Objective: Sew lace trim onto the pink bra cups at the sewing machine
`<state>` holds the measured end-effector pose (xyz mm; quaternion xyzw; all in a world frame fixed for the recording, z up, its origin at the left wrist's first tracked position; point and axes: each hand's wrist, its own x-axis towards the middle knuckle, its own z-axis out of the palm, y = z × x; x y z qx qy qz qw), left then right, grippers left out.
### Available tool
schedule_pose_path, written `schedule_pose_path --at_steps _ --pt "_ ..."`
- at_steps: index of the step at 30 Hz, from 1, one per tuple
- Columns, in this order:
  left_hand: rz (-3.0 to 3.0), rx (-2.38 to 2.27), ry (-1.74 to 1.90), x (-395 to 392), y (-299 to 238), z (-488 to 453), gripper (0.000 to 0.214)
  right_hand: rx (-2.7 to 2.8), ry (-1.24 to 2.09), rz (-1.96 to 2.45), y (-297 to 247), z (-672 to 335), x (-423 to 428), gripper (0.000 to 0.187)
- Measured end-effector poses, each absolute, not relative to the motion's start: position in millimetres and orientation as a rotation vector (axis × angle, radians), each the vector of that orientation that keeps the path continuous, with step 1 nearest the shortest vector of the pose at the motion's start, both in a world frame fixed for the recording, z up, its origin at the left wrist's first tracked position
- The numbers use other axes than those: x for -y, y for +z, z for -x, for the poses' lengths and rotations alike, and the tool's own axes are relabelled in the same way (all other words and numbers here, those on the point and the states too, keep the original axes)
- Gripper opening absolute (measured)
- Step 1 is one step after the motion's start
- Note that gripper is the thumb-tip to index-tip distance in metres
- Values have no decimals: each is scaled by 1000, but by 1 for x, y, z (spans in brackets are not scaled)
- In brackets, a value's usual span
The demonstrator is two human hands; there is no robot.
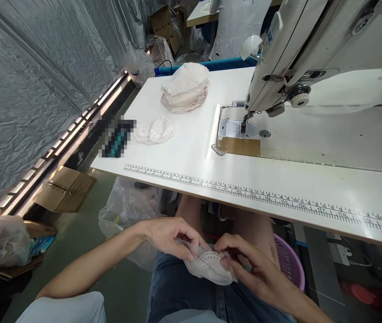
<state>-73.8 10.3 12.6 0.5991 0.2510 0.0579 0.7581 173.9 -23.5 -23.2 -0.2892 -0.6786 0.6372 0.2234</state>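
A white lace-edged fabric piece (211, 269) is held above my lap, in front of the table edge. My left hand (174, 237) pinches its left side between thumb and fingers. On the other side, my right hand (246, 262) grips the scalloped lace edge. On the tabletop lies a small lace piece (156, 130), lying flat. Behind it rises a stack of white fabric pieces (186, 87) with reddish threads at the edges. Neither hand touches the table.
A sewing machine (278, 58) stands on the white table (184, 152), which has a printed ruler (245, 190) along its front edge. A purple basket (290, 260) sits below at right. Cardboard boxes (66, 188) and plastic bags (127, 206) are on the floor at left.
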Motion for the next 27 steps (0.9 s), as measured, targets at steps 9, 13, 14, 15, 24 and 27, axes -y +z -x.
schedule_pose_path --at_steps 9,13,14,15,24,27 --pt "-1337 -495 50 -10 11 72 22 1972 1732 783 -17 -171 18 19" --pt "-1329 -503 36 -10 11 73 29 1607 1984 948 -22 -170 17 27" --pt "-1328 -511 45 -10 11 73 30 1506 2042 977 -24 -170 18 28" --pt "-1325 -515 56 -10 11 74 31 1428 2086 995 -27 -170 19 30" --pt "-1347 -537 90 -11 8 77 22 1546 1828 927 -39 -183 43 27" --pt "-1331 -529 100 -13 10 74 19 1719 1717 1028 -39 -182 44 26"
